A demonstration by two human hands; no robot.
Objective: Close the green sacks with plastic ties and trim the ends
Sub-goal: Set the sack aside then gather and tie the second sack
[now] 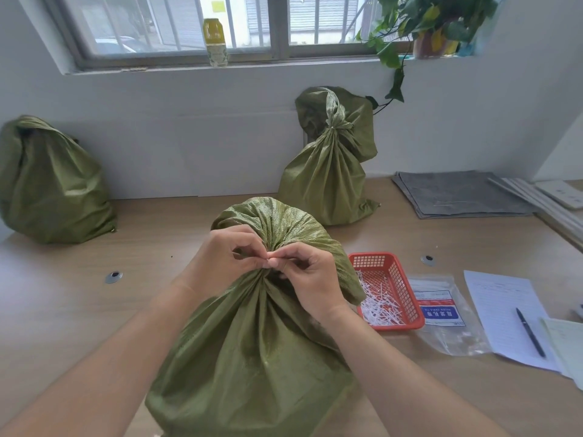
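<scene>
Green woven plastic sack sits before us on the pale wooden table. Our left hand and right hand both pinch its gathered neck, fingers curled tight together.

On the tabletop, the nearest sack stands front and centre, with the left hand and right hand meeting at its gathered neck. Behind it to the right, a second sack leans against the wall; a third sack sits far left by the wall. Just right of the nearest sack lies a basket holding tie offcuts, then a packet, then a sheet of paper with a pen on it. A folded cloth lies back right. On the windowsill behind stand a bottle and, further right, a plant.
</scene>
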